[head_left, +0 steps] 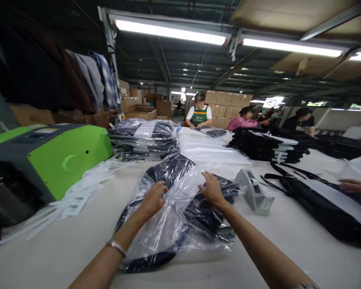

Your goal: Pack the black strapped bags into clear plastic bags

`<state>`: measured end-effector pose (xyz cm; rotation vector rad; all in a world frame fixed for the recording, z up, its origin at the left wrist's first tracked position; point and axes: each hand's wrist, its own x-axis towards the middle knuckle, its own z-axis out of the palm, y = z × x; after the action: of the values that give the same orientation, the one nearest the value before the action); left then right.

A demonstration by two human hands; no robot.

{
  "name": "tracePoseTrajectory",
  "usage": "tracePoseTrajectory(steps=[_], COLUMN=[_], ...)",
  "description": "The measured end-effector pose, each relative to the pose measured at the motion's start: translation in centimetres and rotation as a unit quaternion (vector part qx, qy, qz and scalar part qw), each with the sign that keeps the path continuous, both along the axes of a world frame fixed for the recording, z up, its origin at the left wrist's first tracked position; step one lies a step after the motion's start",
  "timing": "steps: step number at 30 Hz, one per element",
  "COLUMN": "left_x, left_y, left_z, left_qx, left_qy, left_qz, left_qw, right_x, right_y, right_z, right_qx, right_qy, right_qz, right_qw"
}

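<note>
A clear plastic bag [171, 216] with a dark navy bag inside it lies on the table right in front of me. Through the film, a white sheet [185, 184] shows across the dark fabric, and a curved strap reaches toward the near edge. My left hand [153, 200] rests on the left side of the plastic, its fingers slightly bent and apart from the thumb. On the upper right part, my right hand [212, 188] touches the film with its fingers spread. Neither hand seems to grip anything.
A grey tape dispenser [254, 192] stands right of the plastic bag. To the left are a green-grey machine [69, 156] and white label strips [78, 196]. Wrapped bags [144, 136] and black bags [258, 146] are stacked behind. A co-worker's hand [356, 186] is at far right.
</note>
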<state>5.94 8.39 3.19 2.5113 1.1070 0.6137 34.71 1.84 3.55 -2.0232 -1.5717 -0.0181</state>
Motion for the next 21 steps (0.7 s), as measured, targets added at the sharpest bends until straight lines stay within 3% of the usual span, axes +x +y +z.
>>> tracePoseTrajectory(steps=[3,5,7,10,13,15,17,19,21], left_x=[1.6,4.0,6.7,10.2,11.8,11.4,9.5,5.8,0.5], left_y=[-5.3,-9.1,-12.0,-13.9,-14.1,-14.0,-13.8,-13.4,-12.6], left_z=[-0.5,-1.3,-2.0,-2.1,-1.1,-0.5,-0.5,-1.2,-2.0], left_qx=[0.073,0.107,0.114,0.119,0.143,0.163,0.178,0.193,0.219], left_qy=[-0.028,-0.009,0.03,0.084,0.131,0.148,0.15,0.153,0.168], left_qz=[-0.047,-0.11,-0.151,-0.141,-0.124,-0.127,-0.13,-0.132,-0.128], left_qw=[0.996,0.988,0.981,0.979,0.973,0.967,0.964,0.96,0.953], right_x=[6.0,9.0,10.6,11.0,10.5,10.2,10.1,10.0,9.9], right_y=[-5.7,-9.2,-11.7,-13.6,-14.3,-14.9,-16.0,-17.4,-19.1], right_z=[-0.7,-2.0,-3.7,-5.4,-5.8,-5.6,-5.3,-5.2,-5.1], right_qx=[0.144,0.19,0.177,0.147,0.139,0.14,0.145,0.15,0.144], right_qy=[0.119,0.282,0.413,0.499,0.545,0.562,0.57,0.575,0.572], right_qz=[-0.083,-0.166,-0.214,-0.199,-0.165,-0.15,-0.145,-0.146,-0.138], right_qw=[0.979,0.926,0.867,0.831,0.81,0.801,0.796,0.791,0.796])
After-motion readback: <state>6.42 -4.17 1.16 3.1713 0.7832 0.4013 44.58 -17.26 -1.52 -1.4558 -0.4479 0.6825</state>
